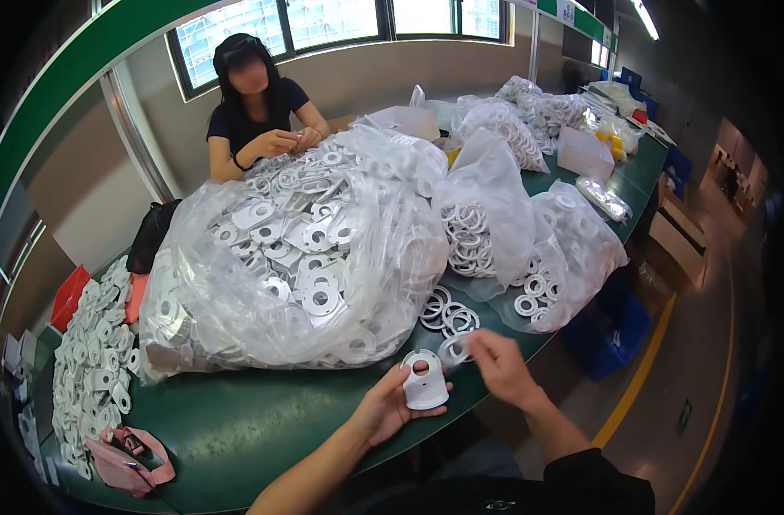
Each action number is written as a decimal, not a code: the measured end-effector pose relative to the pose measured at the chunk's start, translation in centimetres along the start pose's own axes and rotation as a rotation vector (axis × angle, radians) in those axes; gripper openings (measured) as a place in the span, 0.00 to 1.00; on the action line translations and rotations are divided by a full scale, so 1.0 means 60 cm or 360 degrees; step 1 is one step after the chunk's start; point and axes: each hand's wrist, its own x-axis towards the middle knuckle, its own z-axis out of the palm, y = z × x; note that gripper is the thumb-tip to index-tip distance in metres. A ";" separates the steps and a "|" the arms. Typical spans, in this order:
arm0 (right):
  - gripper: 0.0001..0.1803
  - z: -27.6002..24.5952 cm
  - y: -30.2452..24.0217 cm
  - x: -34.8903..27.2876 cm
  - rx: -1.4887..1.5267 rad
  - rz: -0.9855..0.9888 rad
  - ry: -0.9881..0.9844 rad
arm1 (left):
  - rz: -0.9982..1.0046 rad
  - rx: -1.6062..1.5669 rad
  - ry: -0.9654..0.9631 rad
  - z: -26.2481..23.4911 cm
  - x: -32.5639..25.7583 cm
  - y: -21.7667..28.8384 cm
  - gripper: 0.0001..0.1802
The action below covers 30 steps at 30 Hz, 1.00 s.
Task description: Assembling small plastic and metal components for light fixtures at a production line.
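White and rounded at its top, a holed piece [426, 392] is held in the left hand [383, 409], above the near edge of the green table [263, 421]. It is laid across the fingers, which are passed beneath it, and it is gripped at its left edge by the thumb; its round opening is turned upward and away from the palm.

A pale ring [454, 350], blurred, is pinched between the thumb and fingers of the right hand [502, 365], and is held just to the right of the piece's top; whether the two are touching cannot be told.

Just beyond the ring, loose rings [448, 313] are scattered on the table. Similar holed pieces are heaped in a large clear bag [392, 283], set beyond the left hand, and more rings are contained in a smaller bag [486, 202] to its right. Across the table, a co-worker [259, 107] is seated.
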 end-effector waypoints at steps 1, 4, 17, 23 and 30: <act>0.09 0.010 -0.014 -0.002 0.0109 0.0096 -0.0220 | 0.0031 0.0165 0.0068 -0.002 0.000 -0.001 0.25; 0.07 0.045 -0.021 -0.007 0.0202 0.0032 -0.0400 | 0.0144 0.0485 0.0199 -0.003 -0.002 -0.012 0.22; 0.10 -0.012 0.031 0.023 -0.0559 -0.0127 0.0116 | 0.0255 0.0841 0.0551 0.003 -0.011 0.000 0.15; 0.11 -0.019 0.042 0.029 -0.0434 0.0184 0.0002 | 0.0259 0.0683 0.0455 0.002 -0.007 0.001 0.16; 0.07 -0.057 -0.011 0.055 -0.0584 -0.0018 0.0353 | 0.0279 0.0682 0.0355 -0.012 -0.007 -0.002 0.24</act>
